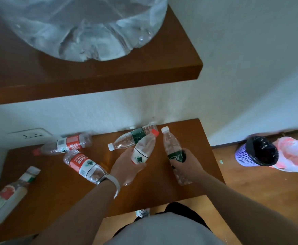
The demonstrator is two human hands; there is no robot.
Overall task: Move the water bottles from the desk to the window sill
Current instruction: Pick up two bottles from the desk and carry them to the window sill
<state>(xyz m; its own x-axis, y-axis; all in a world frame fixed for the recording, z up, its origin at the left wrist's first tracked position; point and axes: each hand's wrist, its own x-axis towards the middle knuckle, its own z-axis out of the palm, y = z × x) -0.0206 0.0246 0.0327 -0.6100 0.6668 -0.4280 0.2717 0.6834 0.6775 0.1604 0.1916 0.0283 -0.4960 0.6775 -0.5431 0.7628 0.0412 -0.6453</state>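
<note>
My left hand grips a clear bottle with a red cap above the brown desk. My right hand grips a green-labelled bottle with a white cap. A second green-labelled bottle lies on the desk by the wall. Two red-labelled bottles lie to the left: one by the wall, one near my left wrist. The window sill is not in view.
A juice bottle lies at the desk's left edge. A wooden shelf overhangs the desk and carries a large clear water jug. On the floor to the right stand a purple bin and a pink bag. A wall socket sits at left.
</note>
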